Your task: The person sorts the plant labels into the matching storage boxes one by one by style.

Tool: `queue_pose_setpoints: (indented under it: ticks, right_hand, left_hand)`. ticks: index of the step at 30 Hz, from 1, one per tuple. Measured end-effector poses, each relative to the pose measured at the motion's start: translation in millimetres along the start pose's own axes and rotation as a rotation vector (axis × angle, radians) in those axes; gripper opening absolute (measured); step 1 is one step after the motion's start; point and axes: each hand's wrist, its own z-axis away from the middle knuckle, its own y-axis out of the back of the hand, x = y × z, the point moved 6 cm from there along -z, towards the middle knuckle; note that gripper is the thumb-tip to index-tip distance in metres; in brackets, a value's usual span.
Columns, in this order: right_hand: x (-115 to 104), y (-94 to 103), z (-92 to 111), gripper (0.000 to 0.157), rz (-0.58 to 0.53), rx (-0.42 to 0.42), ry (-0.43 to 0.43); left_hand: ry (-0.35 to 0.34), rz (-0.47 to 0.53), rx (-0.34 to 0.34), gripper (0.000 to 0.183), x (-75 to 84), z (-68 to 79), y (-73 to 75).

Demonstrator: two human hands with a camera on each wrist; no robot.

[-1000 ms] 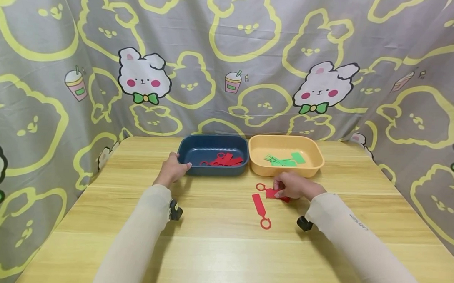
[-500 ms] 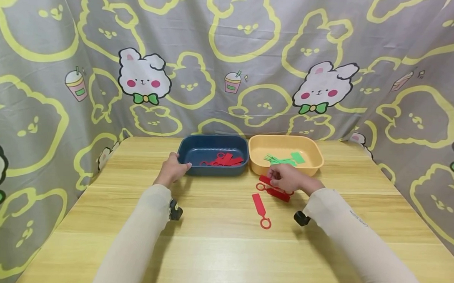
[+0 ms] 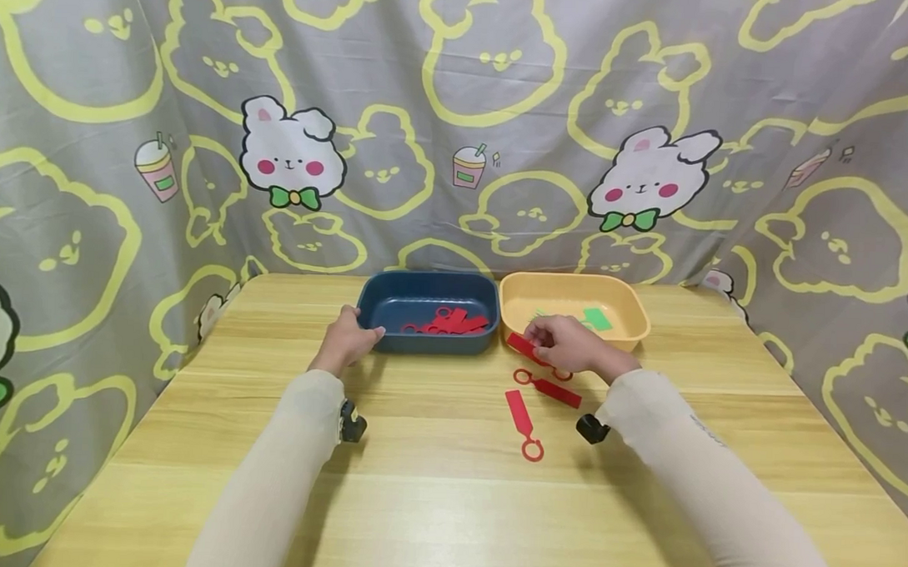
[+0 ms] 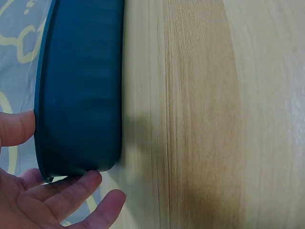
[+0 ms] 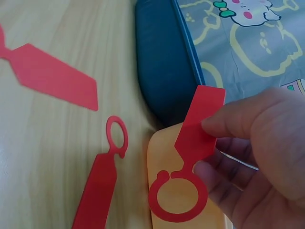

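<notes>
In the head view my left hand (image 3: 344, 340) grips the left end of a dark blue bin (image 3: 429, 343), thumb at the rim and fingers along the outer wall. My right hand (image 3: 574, 344) pinches a flat red tag with a ring end (image 5: 199, 125) between thumb and fingers, held up in front of the yellow bin (image 3: 635, 305). Its ring hangs down in the right wrist view. On the table below lie two more red tags, one near the yellow bin (image 3: 557, 392) and one closer to me (image 3: 520, 411).
Several red tags (image 3: 456, 322) lie in the blue bin. Green tags (image 3: 597, 318) lie in the yellow bin, partly hidden by the right hand. The bins stand side by side at the back of the wooden table (image 3: 446, 517), before a patterned curtain (image 3: 427, 191).
My right hand has lifted one red tag off another on the table and carried it up and to the left. The left hand has stayed on the blue bin.
</notes>
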Motion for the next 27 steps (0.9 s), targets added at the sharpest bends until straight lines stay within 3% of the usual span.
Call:
queue_pose_setpoints:
  ticks: [27]
  right_hand:
    - [-20, 6.9, -20, 0.013, -0.002, 0.045, -0.024]
  left_hand:
    - [0.001, 0.001, 0.001, 0.073, 0.8, 1.4, 0.4]
